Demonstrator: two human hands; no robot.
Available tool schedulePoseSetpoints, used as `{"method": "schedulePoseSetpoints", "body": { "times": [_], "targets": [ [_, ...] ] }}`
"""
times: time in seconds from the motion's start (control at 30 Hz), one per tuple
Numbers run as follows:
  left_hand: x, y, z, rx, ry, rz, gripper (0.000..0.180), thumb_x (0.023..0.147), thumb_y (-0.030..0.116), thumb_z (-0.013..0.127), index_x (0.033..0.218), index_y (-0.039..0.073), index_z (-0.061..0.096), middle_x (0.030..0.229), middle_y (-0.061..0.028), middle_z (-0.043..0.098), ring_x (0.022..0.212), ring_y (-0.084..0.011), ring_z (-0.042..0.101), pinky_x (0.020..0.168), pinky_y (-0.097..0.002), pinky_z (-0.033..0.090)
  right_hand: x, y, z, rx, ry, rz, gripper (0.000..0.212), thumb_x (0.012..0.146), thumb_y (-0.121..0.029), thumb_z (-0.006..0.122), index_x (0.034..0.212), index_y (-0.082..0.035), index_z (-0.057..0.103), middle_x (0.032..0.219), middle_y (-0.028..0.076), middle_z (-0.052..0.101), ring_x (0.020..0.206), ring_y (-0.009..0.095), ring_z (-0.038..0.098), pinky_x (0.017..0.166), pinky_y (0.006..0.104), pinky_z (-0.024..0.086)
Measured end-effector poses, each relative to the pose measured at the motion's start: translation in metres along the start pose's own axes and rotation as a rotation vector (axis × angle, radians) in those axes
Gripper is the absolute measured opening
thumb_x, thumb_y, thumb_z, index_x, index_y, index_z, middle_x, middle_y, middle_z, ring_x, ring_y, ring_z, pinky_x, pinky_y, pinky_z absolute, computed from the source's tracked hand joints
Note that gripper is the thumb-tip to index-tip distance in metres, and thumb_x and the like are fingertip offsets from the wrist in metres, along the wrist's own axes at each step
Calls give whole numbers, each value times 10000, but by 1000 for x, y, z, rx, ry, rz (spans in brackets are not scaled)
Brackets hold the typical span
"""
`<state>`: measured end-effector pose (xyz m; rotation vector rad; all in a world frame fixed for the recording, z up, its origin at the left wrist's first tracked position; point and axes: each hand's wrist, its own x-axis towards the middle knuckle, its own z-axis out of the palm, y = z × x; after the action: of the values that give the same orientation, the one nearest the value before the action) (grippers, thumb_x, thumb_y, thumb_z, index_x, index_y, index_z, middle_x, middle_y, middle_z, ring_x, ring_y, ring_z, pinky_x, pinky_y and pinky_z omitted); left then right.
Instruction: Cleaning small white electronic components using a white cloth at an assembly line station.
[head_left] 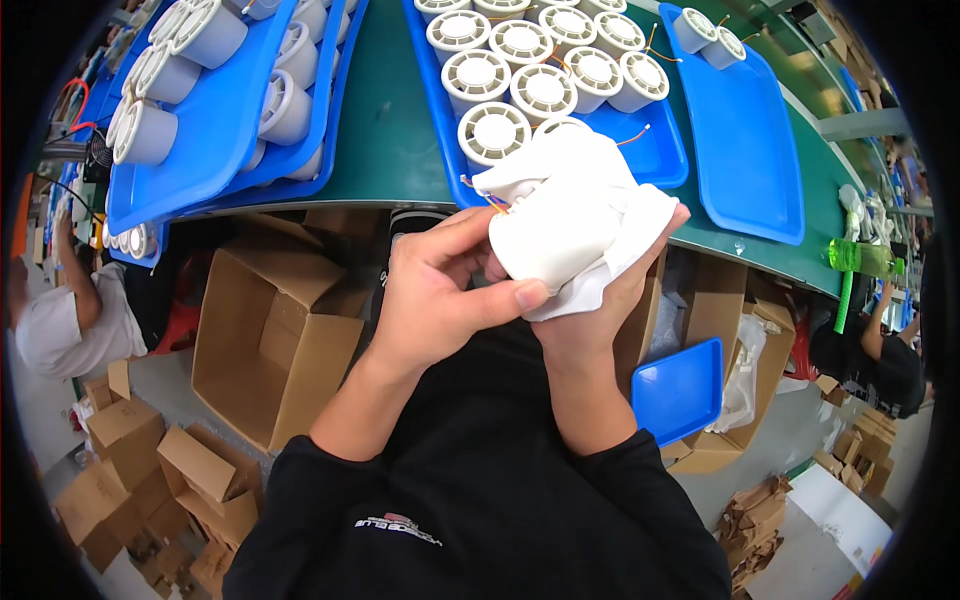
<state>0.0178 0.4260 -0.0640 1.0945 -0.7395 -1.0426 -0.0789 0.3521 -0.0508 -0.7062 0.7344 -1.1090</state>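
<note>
Now the cup sits between both grips: the left grip clasps its left side, thumb along the lower edge, while the right grip holds the cloth against its right.

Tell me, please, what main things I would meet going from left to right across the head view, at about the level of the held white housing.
Person in a white shirt, open cardboard box, left-hand grip, white housing, right-hand grip, green bottle.
</note>
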Motion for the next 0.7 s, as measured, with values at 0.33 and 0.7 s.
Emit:
{"method": "schedulePoseSetpoints", "body": {
  "times": [0.33, 0.7],
  "targets": [
    [-8, -10, -1, -476, -136, -366, 430, 826, 216, 711, 1142, -58, 611, 988, -61, 645, 833, -92, 559, 749, -243, 458, 19, 0, -17, 7, 38, -18, 589, 993, -547, 308, 1131, -19, 529, 989, 104, 623, 873, 168, 638, 750, 295, 531],
    [-9, -15, 7, -817, -39, -368, 407, 883, 337, 643, 1104, -2, 596, 913, -18, 597, 766, -100, 504, 715, -270, 426, 50, -37, -80, 320, -335, -208, 324, 1015, -353, 423, 962, -43, 499, 813, 77, 529, 762, 165, 501, 667, 288, 429]
  ]
}}
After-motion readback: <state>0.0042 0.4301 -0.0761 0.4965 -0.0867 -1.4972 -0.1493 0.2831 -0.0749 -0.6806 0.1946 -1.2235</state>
